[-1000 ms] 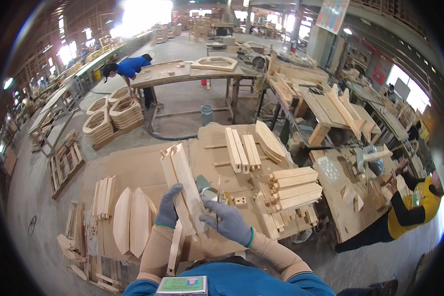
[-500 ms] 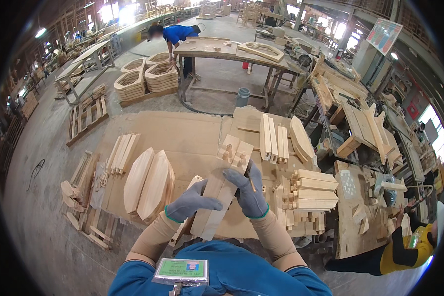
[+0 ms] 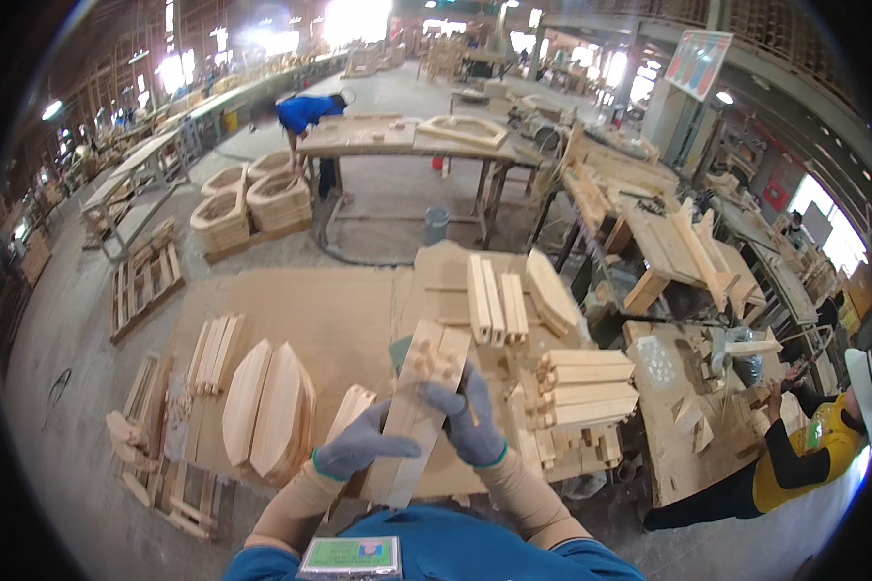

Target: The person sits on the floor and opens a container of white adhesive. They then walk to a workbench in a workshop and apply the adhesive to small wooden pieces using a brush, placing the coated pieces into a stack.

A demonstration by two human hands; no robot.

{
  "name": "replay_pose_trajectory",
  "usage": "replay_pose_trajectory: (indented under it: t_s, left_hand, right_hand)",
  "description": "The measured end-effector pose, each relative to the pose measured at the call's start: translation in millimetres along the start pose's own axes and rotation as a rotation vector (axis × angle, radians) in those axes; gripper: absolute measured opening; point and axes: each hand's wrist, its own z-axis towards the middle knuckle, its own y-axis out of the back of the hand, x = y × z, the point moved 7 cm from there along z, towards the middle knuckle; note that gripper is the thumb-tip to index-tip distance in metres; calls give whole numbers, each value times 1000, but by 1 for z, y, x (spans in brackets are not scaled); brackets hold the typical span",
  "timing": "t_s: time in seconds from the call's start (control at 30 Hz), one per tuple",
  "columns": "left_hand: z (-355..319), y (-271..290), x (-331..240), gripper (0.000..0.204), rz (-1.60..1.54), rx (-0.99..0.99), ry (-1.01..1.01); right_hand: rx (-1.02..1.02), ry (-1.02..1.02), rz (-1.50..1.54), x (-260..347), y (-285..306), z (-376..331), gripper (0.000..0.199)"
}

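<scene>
Both gloved hands are on a pair of pale wooden boards (image 3: 409, 414), held side by side and slanting away from me. Several short wooden dowels (image 3: 444, 368) stand up near their far end. My left hand (image 3: 366, 447) is closed along the left edge, thumb across the top. From the right side my right hand (image 3: 470, 426) grips the boards, its fingers over the upper face; a thin wooden stick (image 3: 474, 414) shows by those fingers. A small green piece (image 3: 399, 352) peeks out left of the boards' far end.
Cardboard (image 3: 329, 310) covers the worktable. Pointed-end panels (image 3: 283, 407) and slats (image 3: 215, 353) lie left; stacked rails (image 3: 586, 387) and upright-looking bars (image 3: 494, 300) lie right. A person in yellow and black (image 3: 804, 455) works at right, another in blue (image 3: 305, 114) bends beyond.
My view has tilted up and turned right, so the scene sits lower and further left. Both hands keep their hold on the boards. The green piece now shows beside them.
</scene>
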Motion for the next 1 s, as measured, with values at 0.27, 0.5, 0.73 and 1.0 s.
replay_pose_trajectory:
  t_s: [0.27, 0.5, 0.73, 1.0]
  left_hand:
    - [-3, 8, 9, 76, 25, 6, -18]
    - [-31, -2, -27, 104, 951, -416, -497]
    - [-43, 13, -18, 89, 1052, -762, -437]
    - [-113, 67, -4, 91, 1166, -903, -266]
  right_hand:
    - [-16, -4, 24, -1, -2, -4, 48]
    - [-89, 140, 7, -7, -6, -2, 49]
    - [-5, 105, -203, -29, -11, 9, 51]
    - [-159, -28, -177, -55, 92, 3, 49]
